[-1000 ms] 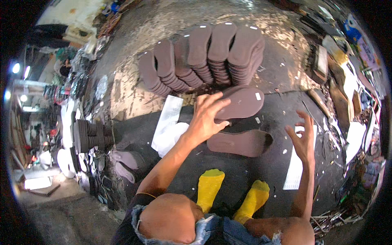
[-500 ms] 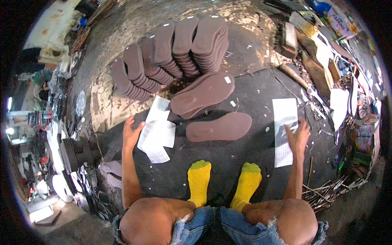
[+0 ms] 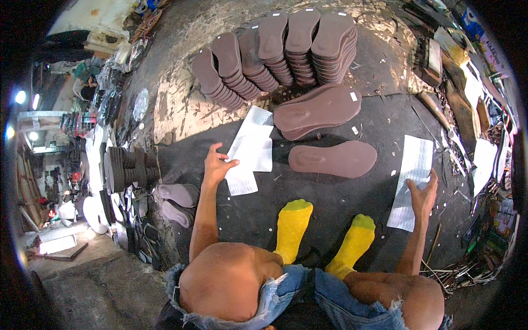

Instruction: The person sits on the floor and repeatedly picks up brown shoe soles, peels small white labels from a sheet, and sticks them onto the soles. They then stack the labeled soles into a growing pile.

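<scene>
My left hand is open, thumb and fingers apart, beside the overlapping white paper sheets on the black mat. Over at the right, my right hand spreads its thumb and fingers across a printed white label sheet; whether it presses on the sheet I cannot tell. Between the hands a single brown shoe insole lies flat. Just beyond it two more brown insoles overlap, the upper one bearing a small white label. A loose white label lies on the mat nearby.
Several stacks of brown insoles stand in a row at the far side, with white labels on top pieces. A hammer and scraps lie at the right. Dark stacked pieces and greyish soles are at the left. My yellow-socked feet rest on the mat.
The whole view has swung left, so the scene sits farther right. My right hand's fingers have spread apart over the label sheet. The insoles keep their places.
</scene>
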The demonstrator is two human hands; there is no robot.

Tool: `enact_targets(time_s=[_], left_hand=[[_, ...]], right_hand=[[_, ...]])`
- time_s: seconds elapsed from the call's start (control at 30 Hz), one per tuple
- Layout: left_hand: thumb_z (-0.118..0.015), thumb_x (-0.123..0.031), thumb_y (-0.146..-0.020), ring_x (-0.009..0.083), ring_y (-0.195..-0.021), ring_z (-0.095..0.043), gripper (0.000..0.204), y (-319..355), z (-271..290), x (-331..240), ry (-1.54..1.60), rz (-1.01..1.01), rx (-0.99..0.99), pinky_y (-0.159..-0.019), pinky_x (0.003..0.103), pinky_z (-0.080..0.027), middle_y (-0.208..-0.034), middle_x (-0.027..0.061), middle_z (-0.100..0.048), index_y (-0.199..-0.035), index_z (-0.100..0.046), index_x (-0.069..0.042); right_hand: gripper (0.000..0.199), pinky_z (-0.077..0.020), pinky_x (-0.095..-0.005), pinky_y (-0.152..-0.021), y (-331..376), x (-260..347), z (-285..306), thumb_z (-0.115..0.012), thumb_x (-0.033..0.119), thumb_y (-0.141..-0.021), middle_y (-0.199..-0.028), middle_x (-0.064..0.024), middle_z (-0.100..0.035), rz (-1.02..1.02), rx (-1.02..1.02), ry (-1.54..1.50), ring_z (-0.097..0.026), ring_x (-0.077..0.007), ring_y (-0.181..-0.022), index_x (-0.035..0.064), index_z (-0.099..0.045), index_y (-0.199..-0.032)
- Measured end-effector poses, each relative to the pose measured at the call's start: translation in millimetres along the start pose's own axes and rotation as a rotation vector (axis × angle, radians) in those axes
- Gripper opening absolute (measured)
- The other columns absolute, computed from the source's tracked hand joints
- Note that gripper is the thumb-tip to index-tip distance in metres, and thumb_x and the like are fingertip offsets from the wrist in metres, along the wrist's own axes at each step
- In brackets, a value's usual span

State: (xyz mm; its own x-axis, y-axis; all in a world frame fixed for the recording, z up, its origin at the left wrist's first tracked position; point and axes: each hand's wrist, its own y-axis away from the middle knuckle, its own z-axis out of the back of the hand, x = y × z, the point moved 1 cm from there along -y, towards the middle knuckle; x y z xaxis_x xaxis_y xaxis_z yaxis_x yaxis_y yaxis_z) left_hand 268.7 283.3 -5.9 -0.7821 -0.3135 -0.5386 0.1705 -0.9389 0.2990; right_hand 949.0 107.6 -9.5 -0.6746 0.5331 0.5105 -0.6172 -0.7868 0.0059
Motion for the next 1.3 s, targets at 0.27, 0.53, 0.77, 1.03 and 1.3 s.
enact_targets(time_s=[0.27, 0.53, 0.77, 1.03, 1.3], left_hand=[[-0.097, -0.064, -0.076, 0.0359, -0.130, -0.067, 0.106, 2.0, -27.0, -26.7, 0.057, 0.090, -0.134, -0.107, 0.048, -0.056, -0.137, 0.0270, -0.067, -0.150, -0.059, 0.002], [-0.079, -0.003, -0.090, 0.0443, -0.087, -0.070, 0.018, 7.4, 45.5, -86.4, -0.128, -0.328, -0.863, -0.080, 0.055, -0.053, -0.094, 0.0203, -0.072, -0.101, -0.066, -0.001], [-0.091, -0.008, -0.076, 0.0370, -0.109, -0.067, 0.038, -0.9, 0.6, -117.1, -0.330, -0.515, -0.513, -0.091, 0.050, -0.054, -0.109, 0.0108, -0.069, -0.104, -0.065, -0.010], [-0.092, -0.049, -0.089, 0.0488, -0.148, -0.048, 0.091, -62.6, -32.2, -84.4, -0.090, -0.433, -0.333, -0.122, 0.057, -0.041, -0.155, 0.0287, -0.055, -0.155, -0.052, -0.001], [-0.106, -0.031, -0.068, 0.0465, -0.132, -0.064, 0.093, -41.1, -82.7, -19.4, -0.214, -0.322, -0.296, -0.115, 0.054, -0.049, -0.140, 0.0303, -0.068, -0.141, -0.064, 0.008]], right_hand=[[0.097, -0.0477, -0.0527, -0.115, 2.8, 1.2, -0.6, -0.094, 0.027, -0.080, -0.145, -0.0264, -0.060, -0.096, 0.031, -0.002, -0.060, -0.0446, -0.136, 0.0038, -0.047, -0.162], [0.092, -0.0489, -0.0533, -0.113, 6.0, 3.7, -0.6, -0.093, 0.024, -0.082, -0.139, -0.0240, -0.060, -0.055, 0.018, 0.004, -0.060, -0.0437, -0.133, 0.0060, -0.049, -0.160], [0.090, -0.0496, -0.0526, -0.113, 7.2, 0.1, -3.2, -0.092, 0.023, -0.084, -0.141, -0.0237, -0.059, -0.048, 0.014, -0.005, -0.061, -0.0438, -0.132, 0.0052, -0.048, -0.161], [0.092, -0.0495, -0.0522, -0.115, 11.2, 5.9, 0.7, -0.092, 0.019, -0.084, -0.145, -0.0241, -0.058, -0.055, 0.060, -0.034, -0.059, -0.0436, -0.137, 0.0033, -0.046, -0.162], [0.110, -0.0454, -0.0531, -0.122, 19.5, 19.3, 2.5, -0.101, 0.024, -0.078, -0.158, -0.0262, -0.045, -0.119, -0.043, -0.020, -0.051, -0.0447, -0.141, 0.0056, -0.037, -0.166]])
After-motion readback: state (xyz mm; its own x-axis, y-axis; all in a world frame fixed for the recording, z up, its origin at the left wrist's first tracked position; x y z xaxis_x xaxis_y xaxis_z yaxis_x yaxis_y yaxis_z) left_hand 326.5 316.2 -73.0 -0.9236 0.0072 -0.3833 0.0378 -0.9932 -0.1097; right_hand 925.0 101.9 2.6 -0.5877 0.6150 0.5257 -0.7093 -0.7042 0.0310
